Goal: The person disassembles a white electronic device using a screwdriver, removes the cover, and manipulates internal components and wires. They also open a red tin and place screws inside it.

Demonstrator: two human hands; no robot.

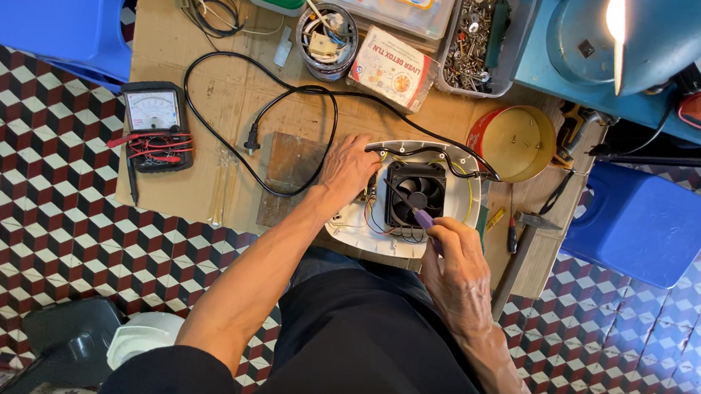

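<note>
An opened white appliance housing [460, 163] lies on the low wooden table [226, 98], with a black square fan [417, 192] and thin wires inside. My left hand [348, 168] rests flat on the housing's left side, holding it steady. My right hand [455, 254] grips a purple-handled screwdriver [421, 217], its shaft angled up-left over the fan. A black power cord [292, 90] runs from the housing across the table to a loose plug [250, 142].
An analogue multimeter [154, 126] with red and black leads lies at the left. Behind stand a tin of parts [326, 39], a small box [392, 67], a tray of screws [478, 41] and a red round tin [519, 143]. A hammer [519, 250] lies right. Blue stools [640, 225] flank the table.
</note>
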